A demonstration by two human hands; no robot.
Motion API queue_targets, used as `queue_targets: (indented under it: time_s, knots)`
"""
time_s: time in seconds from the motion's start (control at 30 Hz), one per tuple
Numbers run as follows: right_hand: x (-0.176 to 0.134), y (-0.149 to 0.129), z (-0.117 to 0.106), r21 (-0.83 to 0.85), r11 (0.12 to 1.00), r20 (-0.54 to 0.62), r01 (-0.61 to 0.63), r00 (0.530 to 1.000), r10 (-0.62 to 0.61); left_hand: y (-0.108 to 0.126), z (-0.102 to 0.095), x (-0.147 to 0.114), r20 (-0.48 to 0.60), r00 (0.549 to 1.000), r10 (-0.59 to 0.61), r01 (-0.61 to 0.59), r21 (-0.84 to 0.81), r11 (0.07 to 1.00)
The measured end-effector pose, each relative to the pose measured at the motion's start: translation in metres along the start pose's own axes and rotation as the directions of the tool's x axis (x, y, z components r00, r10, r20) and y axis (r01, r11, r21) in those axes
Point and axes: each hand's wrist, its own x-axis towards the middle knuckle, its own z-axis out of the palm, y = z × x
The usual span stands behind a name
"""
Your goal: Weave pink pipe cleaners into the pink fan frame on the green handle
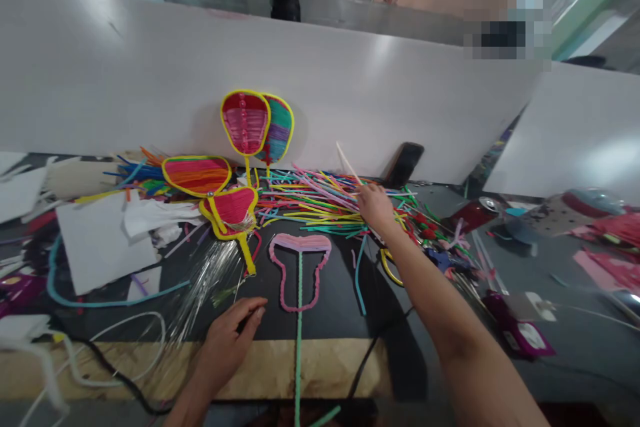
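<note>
On the dark table lies a fan-shaped frame of pink pipe cleaners (283,280), its upper band filled with lilac and pink rows. A twisted mint-green stem (299,360) runs down its middle to the near edge. My left hand (235,327) rests left of the frame, fingers loosely bent, thumb apart, with nothing seen in it. My right hand (376,208) reaches over a pile of coloured pipe cleaners (320,197), closed on a pale pipe cleaner (349,161) that sticks up to the left. Its fingertips are partly hidden.
Finished yellow-rimmed fans (245,123) lean on the white partition (165,80); others lie at left. Silver tinsel strands (205,287) lie by my left hand. A phone (406,163), a red can (475,215) and a purple box (523,333) stand at right. White cables (163,333) cross the left.
</note>
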Motion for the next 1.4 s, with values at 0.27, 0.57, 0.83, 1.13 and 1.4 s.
queue_targets:
  time_s: [0.27, 0.57, 0.83, 1.13, 1.4]
  knots:
    - [0.005, -0.025, 0.039, -0.154, 0.988, 0.191, 0.021, 0.982, 0.008, -0.006, 0.003, -0.002, -0.009, 0.999, 0.041, -0.041, 0.018, 0.999]
    - [0.003, -0.023, 0.019, -0.02, 0.992, 0.081, -0.126, 0.989, 0.127, -0.009, 0.005, 0.0, -0.038, 0.995, 0.091, -0.091, 0.008, 0.996]
    - [-0.006, -0.028, -0.039, 0.239, 0.968, -0.239, 0.071, 0.971, -0.012, 0.0, 0.004, -0.003, -0.042, 0.99, 0.133, -0.132, 0.025, 0.991]
    - [-0.14, 0.007, -0.064, -0.002, 0.97, 0.038, 0.241, 0.97, -0.241, 0.032, -0.001, 0.021, -0.097, 0.916, 0.388, -0.352, 0.268, 0.897]
    - [-0.17, 0.018, -0.048, -0.344, 0.91, 0.249, 0.229, 0.957, -0.147, 0.053, 0.003, 0.073, 0.007, 0.959, 0.282, -0.246, 0.512, 0.823]
